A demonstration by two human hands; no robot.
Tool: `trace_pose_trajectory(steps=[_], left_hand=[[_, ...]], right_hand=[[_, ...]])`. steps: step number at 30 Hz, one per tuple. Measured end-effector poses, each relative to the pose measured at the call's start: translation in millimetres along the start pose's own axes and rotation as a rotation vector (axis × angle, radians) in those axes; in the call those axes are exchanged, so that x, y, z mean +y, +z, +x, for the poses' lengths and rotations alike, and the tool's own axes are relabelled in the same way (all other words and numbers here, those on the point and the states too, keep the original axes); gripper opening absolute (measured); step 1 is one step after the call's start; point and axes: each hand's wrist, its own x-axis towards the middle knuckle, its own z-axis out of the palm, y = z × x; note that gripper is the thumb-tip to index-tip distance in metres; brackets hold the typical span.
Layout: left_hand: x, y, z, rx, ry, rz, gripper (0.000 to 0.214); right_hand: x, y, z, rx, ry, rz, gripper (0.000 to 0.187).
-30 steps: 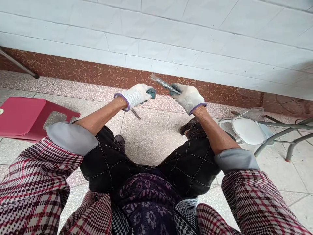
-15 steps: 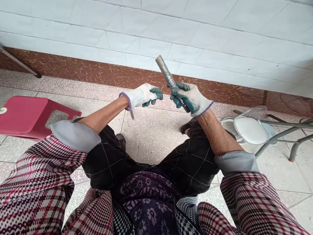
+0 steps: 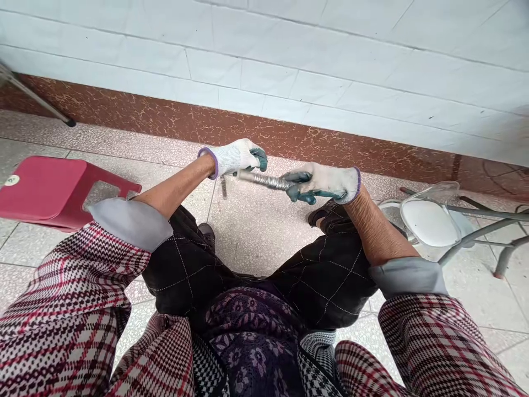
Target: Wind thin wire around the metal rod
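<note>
Right glove (image 3: 322, 183) has its fingers wrapped around one end of a rod (image 3: 270, 181) wound with silvery wire. My guess is they're gripping the end so most of the winding stays clear of the fingers. The rod's sideways above the floor (image 3: 256, 237), between the knees, its blurry free tip right by the left glove (image 3: 248, 156). Can't tell if they touch. Left fingers are curled in, but I can't tell whether they've got anything. A thin metal strip (image 3: 223, 187) shows just below that wrist, hanging or lying, no idea. Farther out: red stool (image 3: 45, 190) by the floor's left edge, white seat (image 3: 430, 222) toward the right one, brown skirting (image 3: 144, 114) along the back edge.
</note>
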Motion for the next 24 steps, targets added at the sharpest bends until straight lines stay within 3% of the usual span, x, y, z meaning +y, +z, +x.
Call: trace_pose_trajectory(steps=[2,4,7,9,11,15,19,21,24], left_hand=[[6.0,7.7,-1.3,-0.012,0.003,-0.072,0.040],[13.4,14.0,-3.4,-0.013,0.000,-0.099,0.041],[20.5,16.3,-5.9,-0.007,-0.037,-0.018,0.040],[20.0,11.6,-6.0,0.010,-0.081,0.109,0.038],[15.6,3.1,-4.9,0.042,-0.106,0.247,0.038],[1.5,-13.2,-0.7,0.081,-0.076,0.379,0.040],[-3.9,-13.8,1.0,0.061,-0.022,0.239,0.038],[1.0,-8.7,-0.9,0.057,-0.016,0.116,0.038],[15.5,0.7,-7.1,0.046,-0.044,-0.006,0.038]], right_hand=[[-4.4,1.4,2.3,0.145,-0.030,0.076,0.036],[-4.7,0.8,10.0,0.397,-0.064,0.080,0.034],[1.6,-3.6,25.8,0.634,-0.001,-0.271,0.038],[7.8,-6.3,34.2,0.637,0.128,-0.621,0.039],[13.8,-6.6,37.4,0.524,0.238,-0.781,0.034],[20.3,-0.4,26.2,0.234,0.228,-0.575,0.023],[12.7,4.2,9.1,0.105,0.149,-0.414,0.033],[6.2,3.9,8.2,0.132,0.038,-0.203,0.038],[0.8,-0.5,19.5,0.399,-0.093,0.108,0.043]])
